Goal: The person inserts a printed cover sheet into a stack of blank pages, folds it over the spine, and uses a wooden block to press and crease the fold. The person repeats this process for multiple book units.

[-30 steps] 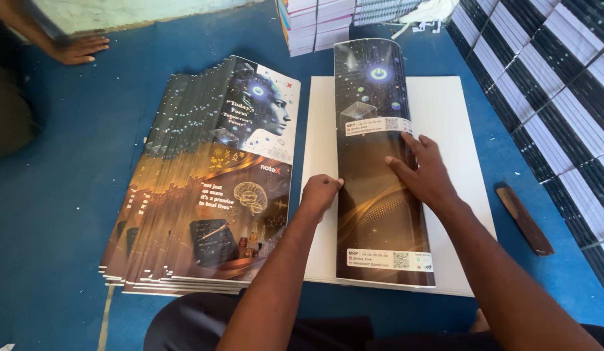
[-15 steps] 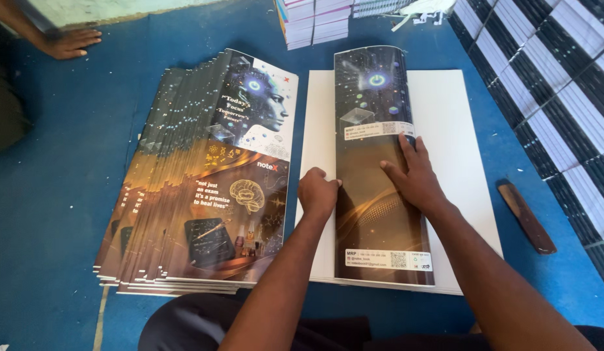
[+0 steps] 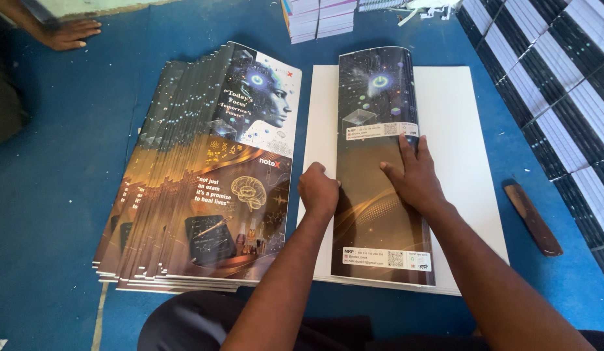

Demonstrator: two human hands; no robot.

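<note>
Blue floor (image 3: 68,195) carried fanned cover stack (image 3: 204,182) at left. White sheets (image 3: 458,143) lay beside, folded dark cover (image 3: 376,117) on top. Your right hand (image 3: 415,179) pressed flat on cover, fingers spread; your left hand (image 3: 318,192), curled into fist, pressed its left edge.

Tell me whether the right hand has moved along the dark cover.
Yes. The right hand slid down the folded dark cover, from over its white label strip to just below it.

Glossy printed paper cover (image 3: 380,162) on matt white sheets (image 3: 458,149); matt blue surface (image 3: 55,195); brown wooden stick (image 3: 532,218).
</note>
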